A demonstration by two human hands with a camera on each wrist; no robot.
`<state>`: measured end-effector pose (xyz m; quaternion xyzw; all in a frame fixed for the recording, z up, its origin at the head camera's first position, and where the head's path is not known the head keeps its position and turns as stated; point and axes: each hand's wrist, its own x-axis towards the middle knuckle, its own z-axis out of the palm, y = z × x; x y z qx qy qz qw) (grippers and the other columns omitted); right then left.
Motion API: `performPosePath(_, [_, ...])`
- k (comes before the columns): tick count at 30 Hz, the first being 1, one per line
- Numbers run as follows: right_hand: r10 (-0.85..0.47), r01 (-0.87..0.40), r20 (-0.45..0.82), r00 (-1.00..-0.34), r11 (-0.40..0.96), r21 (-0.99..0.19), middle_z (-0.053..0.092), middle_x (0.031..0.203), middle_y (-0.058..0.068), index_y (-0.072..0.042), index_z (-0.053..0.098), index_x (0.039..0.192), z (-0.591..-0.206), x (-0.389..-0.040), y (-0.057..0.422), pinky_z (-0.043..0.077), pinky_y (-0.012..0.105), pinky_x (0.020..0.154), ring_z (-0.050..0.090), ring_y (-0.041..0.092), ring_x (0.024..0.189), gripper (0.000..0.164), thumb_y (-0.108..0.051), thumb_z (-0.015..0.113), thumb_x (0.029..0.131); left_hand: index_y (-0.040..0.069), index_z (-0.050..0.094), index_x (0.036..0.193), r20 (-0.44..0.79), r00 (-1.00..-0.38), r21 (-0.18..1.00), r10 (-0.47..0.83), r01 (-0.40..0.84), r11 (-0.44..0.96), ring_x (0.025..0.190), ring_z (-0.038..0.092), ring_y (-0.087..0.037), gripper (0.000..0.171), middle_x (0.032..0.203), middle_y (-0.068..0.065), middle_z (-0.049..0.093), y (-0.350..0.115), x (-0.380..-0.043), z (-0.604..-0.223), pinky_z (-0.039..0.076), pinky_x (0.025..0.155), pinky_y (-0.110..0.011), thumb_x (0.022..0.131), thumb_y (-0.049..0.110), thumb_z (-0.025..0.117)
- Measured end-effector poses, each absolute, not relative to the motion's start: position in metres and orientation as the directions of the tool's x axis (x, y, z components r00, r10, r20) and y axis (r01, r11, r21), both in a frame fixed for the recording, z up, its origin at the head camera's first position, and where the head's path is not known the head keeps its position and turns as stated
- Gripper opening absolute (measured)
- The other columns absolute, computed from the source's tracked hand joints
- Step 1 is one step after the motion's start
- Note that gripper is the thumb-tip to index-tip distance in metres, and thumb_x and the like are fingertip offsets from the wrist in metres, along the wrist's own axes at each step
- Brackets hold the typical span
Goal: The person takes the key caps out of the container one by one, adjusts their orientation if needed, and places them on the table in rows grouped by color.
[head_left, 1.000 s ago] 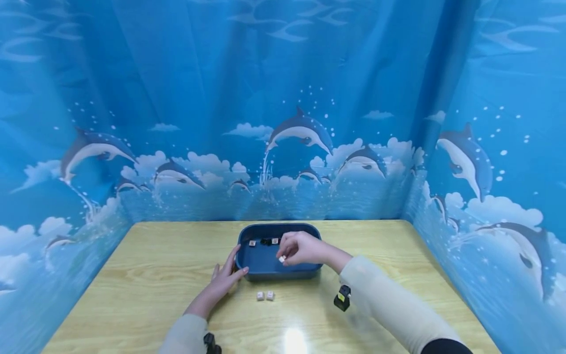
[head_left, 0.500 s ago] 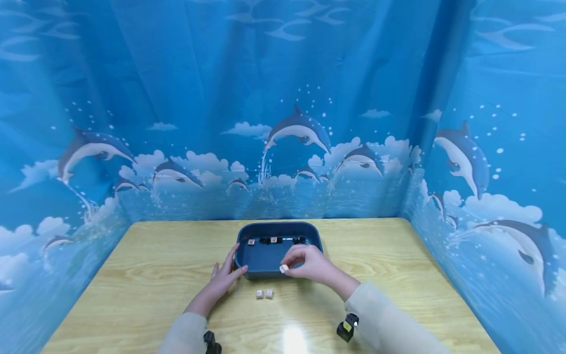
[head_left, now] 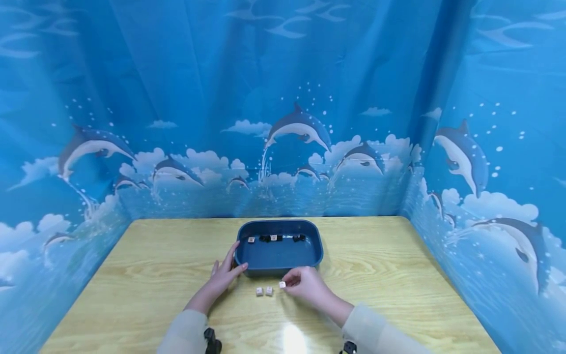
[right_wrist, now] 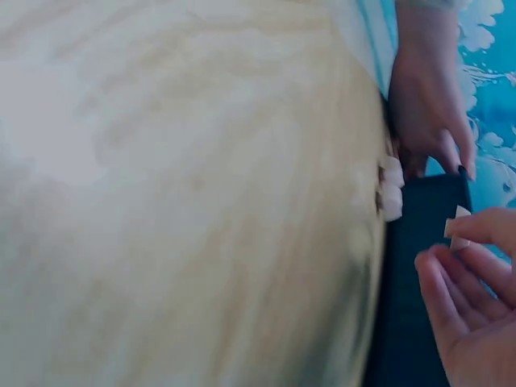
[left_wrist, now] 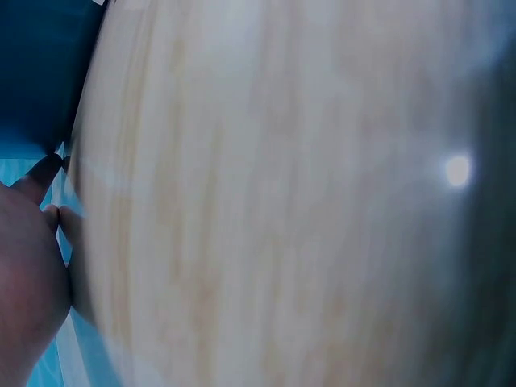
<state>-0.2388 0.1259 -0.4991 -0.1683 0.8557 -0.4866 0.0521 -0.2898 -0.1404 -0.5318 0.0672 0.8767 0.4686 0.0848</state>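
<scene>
A dark blue tray [head_left: 283, 256] stands at the back of the wooden table. My left hand [head_left: 216, 285] rests on its front left corner, thumb at the front rim, fingers stretched along the left wall. Just in front of the tray, my right hand [head_left: 309, 289] pinches a small white keycap [head_left: 282, 284] between thumb and fingers. Left of it, two similar white keycaps [head_left: 259, 291] sit side by side on the table. In the right wrist view, the pinched keycap [right_wrist: 458, 228] shows between the fingertips. Whether it touches the table I cannot tell.
Inside the tray, near its back wall, lie two white keycaps [head_left: 251, 240] and several small black pieces [head_left: 298, 238]. A blue dolphin-print curtain [head_left: 199, 98] encloses the table [head_left: 168, 275] at the back and sides.
My right hand has come out of the tray toward the front with the white keycap and lowered beside the two on the table. The left hand has stayed at the tray's corner.
</scene>
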Motion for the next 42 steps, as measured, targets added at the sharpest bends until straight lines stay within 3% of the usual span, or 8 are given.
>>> performPosePath(4, [-0.335,-0.282,0.107,-0.936,0.534,-0.797,0.067,0.079,-0.004,-0.007,0.074,0.084,-0.507,-0.237,0.123,0.053,0.021,0.063,0.06,0.005,0.069,0.011,-0.001,0.078,0.076,0.018,0.012,0.157,-0.08,-0.978,0.829,0.194,0.043,0.557,0.142,0.01,-0.049,0.075,0.156,-0.025,0.019,-0.14,-0.292,-0.533,-0.015,0.109,-0.062,0.099,0.037,0.055])
performPosePath(15, [-0.325,-0.28,0.089,-0.942,0.609,-0.742,0.061,0.067,-0.009,-0.007,0.072,0.077,-0.517,-0.237,0.114,0.049,0.02,0.057,0.054,0.001,0.061,0.01,-0.001,0.079,0.074,0.02,0.01,0.158,-0.102,-0.976,0.833,0.192,0.021,0.552,0.142,-0.007,-0.051,0.077,0.158,-0.022,0.014,-0.139,-0.292,-0.533,-0.016,0.109,-0.062,0.099,0.039,0.055])
performPosePath(34, [-0.32,-0.299,0.113,-0.941,0.626,-0.72,0.058,0.065,-0.009,-0.007,0.07,0.076,-0.517,-0.238,0.109,0.047,0.021,0.056,0.052,0.001,0.06,0.013,0.002,0.078,0.071,0.018,0.011,0.158,-0.071,-0.976,0.832,0.206,0.055,0.552,0.143,0.013,-0.047,0.077,0.158,-0.022,0.016,-0.143,-0.292,-0.533,-0.016,0.11,-0.06,0.098,0.041,0.055])
performPosePath(42, [-0.317,-0.28,0.094,-0.944,0.614,-0.738,0.061,0.069,-0.009,-0.004,0.073,0.084,-0.506,-0.234,0.121,0.049,0.022,0.057,0.054,0.003,0.063,0.013,0.0,0.079,0.073,0.018,0.011,0.158,-0.078,-0.976,0.835,0.205,0.048,0.549,0.143,0.008,-0.048,0.076,0.159,-0.022,0.015,-0.142,-0.29,-0.533,-0.016,0.11,-0.061,0.099,0.038,0.055])
